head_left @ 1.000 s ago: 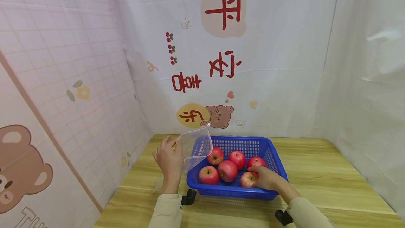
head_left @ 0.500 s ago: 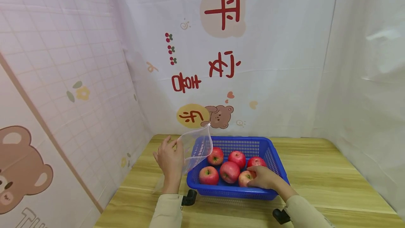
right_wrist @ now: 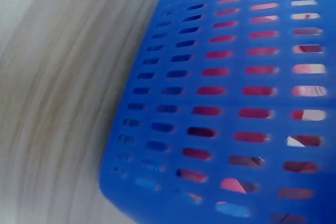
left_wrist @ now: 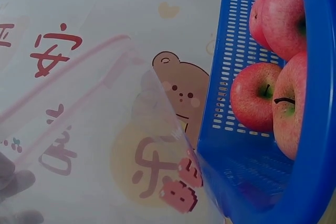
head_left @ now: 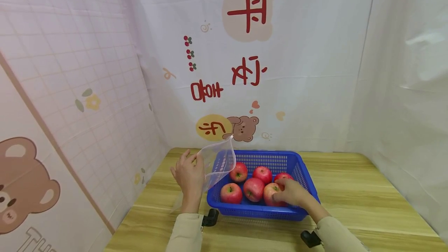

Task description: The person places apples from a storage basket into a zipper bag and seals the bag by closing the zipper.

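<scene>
Gripping the front-right apple [head_left: 268, 195] in the blue basket [head_left: 259, 211], my right hand [head_left: 295, 195] has its thumb and fingers curled round the fruit. My left hand [head_left: 189, 176], to the left of the basket, pinches the edge of a clear bag [head_left: 214, 154] between thumb and fingers, the bag's pale pink-trimmed mouth gaping toward the basket. In the head view the bag overlaps the basket's left end; I cannot tell whether it touches the rim. Five other apples [head_left: 253, 189], red and streaked with yellow, sit inside the basket: three toward its back, one at the front left and one in the middle of the front, with the back-right one partly hidden by my right hand. Beneath the basket spreads a wood-grain table [head_left: 353, 189]. Behind the basket hangs a white backdrop [head_left: 315, 65] printed with red characters and a brown bear [head_left: 244, 128].
</scene>
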Motion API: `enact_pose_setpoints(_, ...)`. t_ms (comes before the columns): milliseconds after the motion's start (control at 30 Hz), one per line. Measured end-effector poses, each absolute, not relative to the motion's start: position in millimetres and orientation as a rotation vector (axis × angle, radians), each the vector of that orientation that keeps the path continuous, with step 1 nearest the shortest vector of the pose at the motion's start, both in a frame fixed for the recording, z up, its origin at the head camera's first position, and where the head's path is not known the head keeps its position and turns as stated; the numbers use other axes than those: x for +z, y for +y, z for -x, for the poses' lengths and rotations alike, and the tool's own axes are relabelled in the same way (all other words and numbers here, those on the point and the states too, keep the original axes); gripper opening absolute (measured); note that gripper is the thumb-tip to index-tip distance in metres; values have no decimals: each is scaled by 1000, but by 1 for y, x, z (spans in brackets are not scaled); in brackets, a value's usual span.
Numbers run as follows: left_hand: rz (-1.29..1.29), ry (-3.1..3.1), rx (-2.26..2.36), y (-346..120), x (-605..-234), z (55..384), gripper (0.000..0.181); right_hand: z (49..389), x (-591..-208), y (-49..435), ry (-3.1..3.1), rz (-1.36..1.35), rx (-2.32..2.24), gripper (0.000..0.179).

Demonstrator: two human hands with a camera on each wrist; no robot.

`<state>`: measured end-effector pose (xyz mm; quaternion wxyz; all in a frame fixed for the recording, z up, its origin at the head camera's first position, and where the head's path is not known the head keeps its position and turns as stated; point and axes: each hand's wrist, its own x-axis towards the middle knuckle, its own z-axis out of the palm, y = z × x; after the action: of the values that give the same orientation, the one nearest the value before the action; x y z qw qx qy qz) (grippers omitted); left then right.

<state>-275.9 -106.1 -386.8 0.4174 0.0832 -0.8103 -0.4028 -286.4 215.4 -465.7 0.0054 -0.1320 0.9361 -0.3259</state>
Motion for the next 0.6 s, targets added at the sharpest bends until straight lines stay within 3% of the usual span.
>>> enact_pose_setpoints(600, -217, -2019, -1027, -101, -389, 276, 27, 297, -427, 196, 2983, 148, -1305, 73)
